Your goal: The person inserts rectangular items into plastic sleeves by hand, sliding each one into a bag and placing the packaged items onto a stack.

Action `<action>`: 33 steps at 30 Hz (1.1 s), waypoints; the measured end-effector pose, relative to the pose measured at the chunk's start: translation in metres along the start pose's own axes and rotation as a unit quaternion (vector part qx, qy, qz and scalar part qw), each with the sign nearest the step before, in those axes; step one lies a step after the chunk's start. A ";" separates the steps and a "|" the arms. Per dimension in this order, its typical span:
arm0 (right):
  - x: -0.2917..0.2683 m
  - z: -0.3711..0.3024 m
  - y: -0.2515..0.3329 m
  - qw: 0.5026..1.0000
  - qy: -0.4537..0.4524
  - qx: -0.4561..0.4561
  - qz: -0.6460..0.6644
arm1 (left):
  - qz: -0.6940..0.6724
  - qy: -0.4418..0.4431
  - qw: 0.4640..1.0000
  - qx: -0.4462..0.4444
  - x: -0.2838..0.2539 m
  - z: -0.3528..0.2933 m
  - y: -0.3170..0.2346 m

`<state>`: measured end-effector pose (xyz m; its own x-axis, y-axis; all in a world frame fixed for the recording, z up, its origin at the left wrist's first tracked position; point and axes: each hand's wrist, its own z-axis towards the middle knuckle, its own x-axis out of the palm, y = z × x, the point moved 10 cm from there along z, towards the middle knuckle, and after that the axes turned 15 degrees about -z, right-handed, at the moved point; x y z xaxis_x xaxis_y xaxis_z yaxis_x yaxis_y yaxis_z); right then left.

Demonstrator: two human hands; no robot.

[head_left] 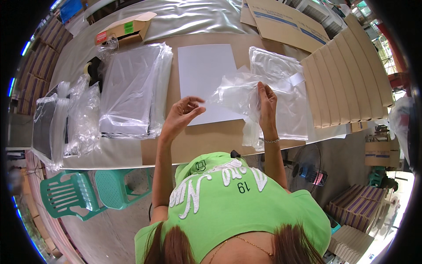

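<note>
My right hand (267,105) pinches a clear plastic bag (237,90) between thumb and fingers and holds it up over the table. The bag is crumpled and spreads leftward over a white sheet (204,66) lying flat on brown cardboard. My left hand (183,115) is by the sheet's lower left edge, fingers curled and thumb apart from them, close to the bag's left end but with nothing visible between them. Beneath and right of my right hand lies a stack of clear plastic bags (285,119); my hand and the held bag hide part of it.
Left on the table lie a stack of plastic-wrapped sheets (132,88) and crumpled plastic packs (83,119). A small open carton (127,31) stands behind them. Folded cardboard pieces (347,79) line the right side, flattened cartons (285,24) the back. Green plastic stools (118,189) stand below the front edge.
</note>
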<state>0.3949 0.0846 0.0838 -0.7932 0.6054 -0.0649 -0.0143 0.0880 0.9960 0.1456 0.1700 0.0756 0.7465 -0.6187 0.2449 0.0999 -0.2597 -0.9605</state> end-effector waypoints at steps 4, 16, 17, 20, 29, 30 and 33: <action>0.018 -0.011 0.009 0.998 0.012 -0.003 -0.055 | 0.102 -0.058 0.974 0.192 0.021 -0.009 -0.054; 0.008 -0.003 0.008 0.999 -0.027 -0.013 0.016 | 0.079 -0.096 0.986 0.113 0.013 -0.016 -0.042; 0.003 -0.002 0.010 0.999 -0.040 -0.011 0.025 | 0.076 -0.099 0.988 0.093 0.009 -0.016 -0.033; -0.005 -0.001 0.009 0.999 -0.045 0.003 0.022 | 0.075 -0.102 0.991 0.043 0.002 -0.016 -0.014; -0.004 -0.005 0.010 0.999 -0.044 0.024 -0.008 | 0.076 -0.084 0.986 0.120 -0.001 -0.018 -0.019; -0.004 -0.005 0.010 0.999 -0.040 0.025 -0.012 | 0.065 -0.081 0.989 0.108 -0.005 -0.017 -0.012; -0.005 -0.007 0.015 0.998 -0.038 0.009 -0.041 | 0.033 -0.087 0.991 0.100 -0.014 -0.016 -0.002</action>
<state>0.3947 0.0776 0.0991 -0.7413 0.6537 -0.1522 -0.0670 0.1536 0.9859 0.1244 0.1668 0.0763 0.8562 -0.4877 0.1703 0.1618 -0.0599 -0.9850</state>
